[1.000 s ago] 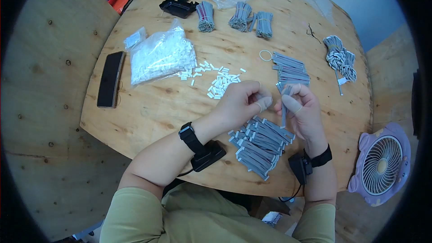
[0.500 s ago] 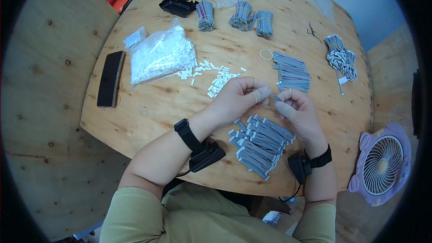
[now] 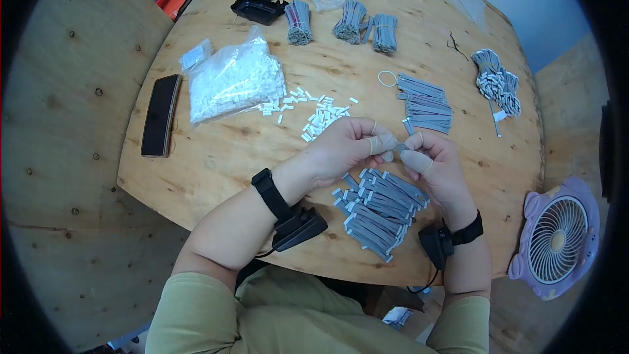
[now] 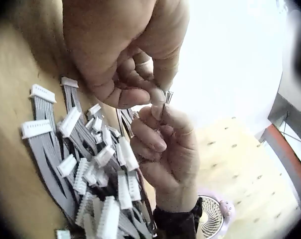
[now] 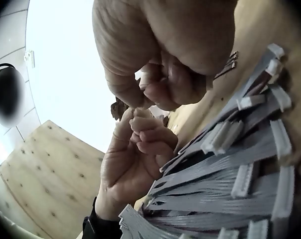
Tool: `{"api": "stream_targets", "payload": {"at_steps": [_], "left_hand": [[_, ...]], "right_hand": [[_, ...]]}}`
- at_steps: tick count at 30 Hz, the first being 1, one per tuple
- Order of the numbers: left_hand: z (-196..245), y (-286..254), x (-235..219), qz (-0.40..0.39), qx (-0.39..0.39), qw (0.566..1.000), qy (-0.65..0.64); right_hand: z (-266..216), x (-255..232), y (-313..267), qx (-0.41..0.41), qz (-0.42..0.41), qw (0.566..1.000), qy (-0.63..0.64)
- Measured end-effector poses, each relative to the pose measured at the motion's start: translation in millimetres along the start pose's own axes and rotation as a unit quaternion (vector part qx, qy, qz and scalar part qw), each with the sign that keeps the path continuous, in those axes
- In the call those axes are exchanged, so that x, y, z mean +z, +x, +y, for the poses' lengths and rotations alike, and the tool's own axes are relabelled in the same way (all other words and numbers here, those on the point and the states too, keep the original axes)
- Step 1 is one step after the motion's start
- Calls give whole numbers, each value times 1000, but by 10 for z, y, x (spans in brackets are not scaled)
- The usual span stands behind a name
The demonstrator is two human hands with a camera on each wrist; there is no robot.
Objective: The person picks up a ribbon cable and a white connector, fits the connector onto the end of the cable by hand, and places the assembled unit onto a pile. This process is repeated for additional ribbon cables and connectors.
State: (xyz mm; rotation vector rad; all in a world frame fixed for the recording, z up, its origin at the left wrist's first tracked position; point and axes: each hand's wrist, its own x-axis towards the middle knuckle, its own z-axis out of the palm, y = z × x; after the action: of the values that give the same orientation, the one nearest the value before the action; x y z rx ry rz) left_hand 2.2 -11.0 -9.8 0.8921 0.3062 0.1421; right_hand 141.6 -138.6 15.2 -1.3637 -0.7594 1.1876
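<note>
Both hands meet over the table in the head view. The right hand (image 3: 436, 162) pinches a short grey ribbon cable (image 3: 401, 148) between thumb and forefinger, most of it hidden by the fingers. Thumb and forefinger of the left hand (image 3: 350, 144) pinch at the same cable's end. Thin bare wire tips (image 4: 169, 95) show between the two hands in the left wrist view. Pale finger covers are on several fingertips. Just below the hands lies a pile of grey ribbon cables with white connectors (image 3: 380, 213). Loose white connectors (image 3: 325, 118) are scattered beyond the left hand.
Beyond the right hand lies a stack of grey cables (image 3: 426, 105) beside a rubber band (image 3: 387, 78). A clear bag of white connectors (image 3: 236, 82) and a phone (image 3: 161, 116) are at left. Tied bundles (image 3: 384, 33) stand at the back. A purple fan (image 3: 557, 239) is at right.
The right hand's cable has turned from lying along the hand to having its end at the left fingertips. The left fingers have come in against that end; the piles stay put.
</note>
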Motion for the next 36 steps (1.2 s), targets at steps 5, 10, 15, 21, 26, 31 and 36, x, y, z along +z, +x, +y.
{"api": "stream_targets", "payload": {"at_steps": [5, 10, 15, 21, 26, 31, 36], "left_hand": [[-11, 2, -26, -16, -13, 999, -38], [-8, 0, -28, -28, -12, 998, -46], [9, -4, 21, 12, -9, 1000, 16], [4, -11, 38, 27, 21, 997, 69], [-3, -2, 36, 25, 31, 995, 87], [-9, -1, 58, 30, 36, 997, 66], [1, -9, 66, 31, 44, 993, 101]], "right_hand": [[10, -1, 1, 4, -11, 1000, 23], [1, 3, -5, 7, -5, 1000, 27], [10, -4, -4, 12, -9, 999, 30], [9, -1, -5, 16, -7, 999, 33], [8, 4, -4, 18, -5, 1000, 18], [16, 6, 3, 10, 1, 1000, 5], [18, 48, 13, -2, 18, 1000, 5]]}}
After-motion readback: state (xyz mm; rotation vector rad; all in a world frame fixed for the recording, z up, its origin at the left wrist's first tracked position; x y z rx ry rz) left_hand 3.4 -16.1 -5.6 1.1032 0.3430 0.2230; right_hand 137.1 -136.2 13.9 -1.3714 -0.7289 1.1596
